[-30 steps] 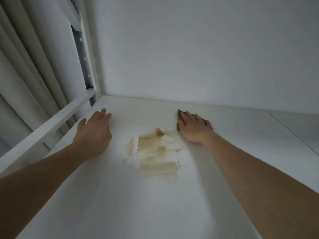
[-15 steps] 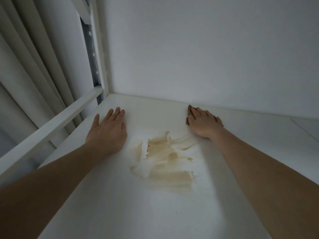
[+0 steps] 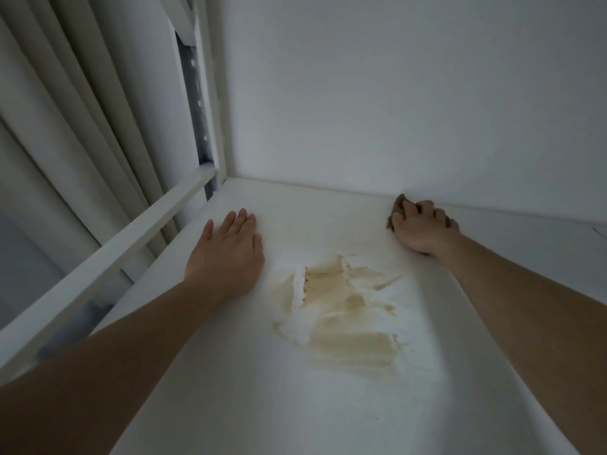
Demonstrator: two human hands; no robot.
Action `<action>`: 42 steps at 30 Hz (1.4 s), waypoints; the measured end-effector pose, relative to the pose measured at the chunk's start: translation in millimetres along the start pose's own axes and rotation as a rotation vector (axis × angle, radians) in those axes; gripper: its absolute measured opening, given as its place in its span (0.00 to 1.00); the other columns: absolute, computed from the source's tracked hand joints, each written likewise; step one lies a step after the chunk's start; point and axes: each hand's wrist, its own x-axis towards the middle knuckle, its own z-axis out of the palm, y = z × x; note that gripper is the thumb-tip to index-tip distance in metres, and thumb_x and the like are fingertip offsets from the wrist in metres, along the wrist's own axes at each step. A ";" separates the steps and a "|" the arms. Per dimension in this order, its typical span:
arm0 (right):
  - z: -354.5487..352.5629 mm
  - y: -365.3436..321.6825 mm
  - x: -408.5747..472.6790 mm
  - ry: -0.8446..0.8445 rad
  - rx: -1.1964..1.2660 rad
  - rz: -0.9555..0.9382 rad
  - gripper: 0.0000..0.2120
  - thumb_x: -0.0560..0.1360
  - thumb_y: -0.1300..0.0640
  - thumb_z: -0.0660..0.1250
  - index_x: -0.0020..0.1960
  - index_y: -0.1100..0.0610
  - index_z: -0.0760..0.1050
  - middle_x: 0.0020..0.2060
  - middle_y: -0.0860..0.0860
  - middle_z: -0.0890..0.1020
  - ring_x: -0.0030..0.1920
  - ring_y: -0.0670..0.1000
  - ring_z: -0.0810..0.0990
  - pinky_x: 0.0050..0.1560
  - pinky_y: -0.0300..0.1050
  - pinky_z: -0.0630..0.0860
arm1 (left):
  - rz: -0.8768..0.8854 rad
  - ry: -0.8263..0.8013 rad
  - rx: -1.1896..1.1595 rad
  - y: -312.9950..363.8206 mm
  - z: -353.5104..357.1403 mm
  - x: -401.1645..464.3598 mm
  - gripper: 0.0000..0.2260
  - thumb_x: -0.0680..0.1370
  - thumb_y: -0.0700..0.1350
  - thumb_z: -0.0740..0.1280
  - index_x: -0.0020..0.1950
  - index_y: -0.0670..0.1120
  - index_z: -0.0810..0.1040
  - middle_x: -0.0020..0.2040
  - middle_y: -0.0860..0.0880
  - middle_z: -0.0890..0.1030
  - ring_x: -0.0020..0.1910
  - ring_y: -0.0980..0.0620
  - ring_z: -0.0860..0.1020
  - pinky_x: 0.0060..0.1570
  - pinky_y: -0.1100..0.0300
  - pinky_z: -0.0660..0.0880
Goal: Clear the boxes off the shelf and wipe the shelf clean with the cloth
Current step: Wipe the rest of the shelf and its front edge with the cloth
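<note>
The white shelf (image 3: pixel 249 399) carries no boxes in this view. A tan, streaky smear (image 3: pixel 345 310) spreads across its middle. My right hand (image 3: pixel 423 229) is at the back of the shelf, where it meets the wall, with fingers curled over a small brown cloth (image 3: pixel 398 208) that peeks out past the fingertips. Most of the cloth is hidden under the hand. My left hand (image 3: pixel 230 254) lies flat on the shelf with straight fingers, left of the smear, holding nothing.
A white wall (image 3: pixel 394 93) closes the back of the shelf. A white rail (image 3: pixel 108 251) and an upright post (image 3: pixel 210 103) run along the left side, with pale curtains (image 3: pixel 65 110) beyond them.
My right hand has slid the cloth away from the smear toward the back wall and curled more tightly over it. The left hand stays flat; the view has shifted left.
</note>
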 end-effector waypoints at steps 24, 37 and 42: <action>6.6 -2.8 -56.6 -0.070 -0.002 -0.291 0.24 0.83 0.43 0.43 0.78 0.38 0.44 0.78 0.39 0.47 0.78 0.48 0.47 0.76 0.55 0.44 | -0.003 -0.016 -0.045 0.3 -5.0 -2.5 0.23 0.84 0.49 0.42 0.79 0.46 0.47 0.79 0.50 0.47 0.77 0.54 0.45 0.75 0.54 0.39; 9.8 16.9 -97.7 -0.066 -0.009 -0.174 0.25 0.82 0.43 0.42 0.78 0.40 0.44 0.78 0.41 0.46 0.78 0.50 0.46 0.76 0.58 0.44 | 0.012 0.046 -0.300 -25.4 -24.4 -74.6 0.22 0.84 0.43 0.46 0.78 0.46 0.53 0.79 0.51 0.50 0.77 0.56 0.46 0.75 0.56 0.41; 16.5 -7.0 -153.5 -0.082 -0.017 -0.390 0.24 0.82 0.42 0.42 0.78 0.38 0.43 0.77 0.37 0.45 0.78 0.46 0.44 0.76 0.55 0.43 | -0.038 0.050 -0.266 -26.5 -24.6 -102.0 0.22 0.83 0.43 0.46 0.78 0.45 0.54 0.79 0.49 0.51 0.77 0.53 0.48 0.76 0.52 0.43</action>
